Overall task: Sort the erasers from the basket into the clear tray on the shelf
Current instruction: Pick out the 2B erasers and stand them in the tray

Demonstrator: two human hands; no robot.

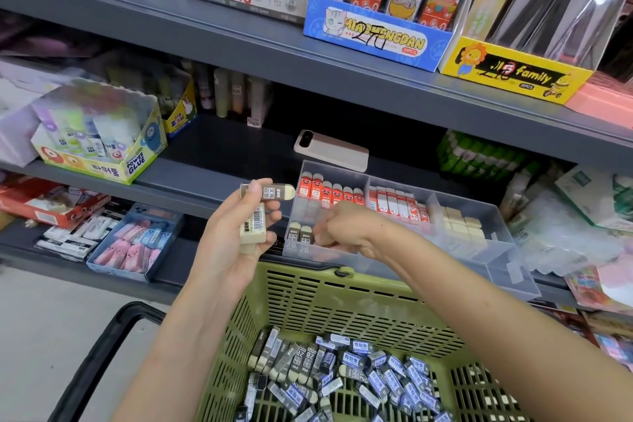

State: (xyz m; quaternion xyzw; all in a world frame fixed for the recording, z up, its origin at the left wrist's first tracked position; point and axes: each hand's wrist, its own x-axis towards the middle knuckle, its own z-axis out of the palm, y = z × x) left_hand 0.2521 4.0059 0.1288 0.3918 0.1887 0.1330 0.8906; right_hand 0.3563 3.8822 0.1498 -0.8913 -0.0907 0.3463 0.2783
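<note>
Sorting erasers from basket to tray, with most of the job left.

The left hand [236,243] is clamping two erasers [255,223], one lying crosswise, one lengthwise. The right hand [337,228] is reaching into the clear tray [479,250], its grip hidden, beside two upright erasers. The green basket [308,298] below is holding a large pile.

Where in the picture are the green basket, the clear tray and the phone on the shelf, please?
green basket [342,298]: head view, slotted far wall.
clear tray [496,250]: head view, bare front wall, right end.
phone [337,151]: head view, middle of its back.
</note>
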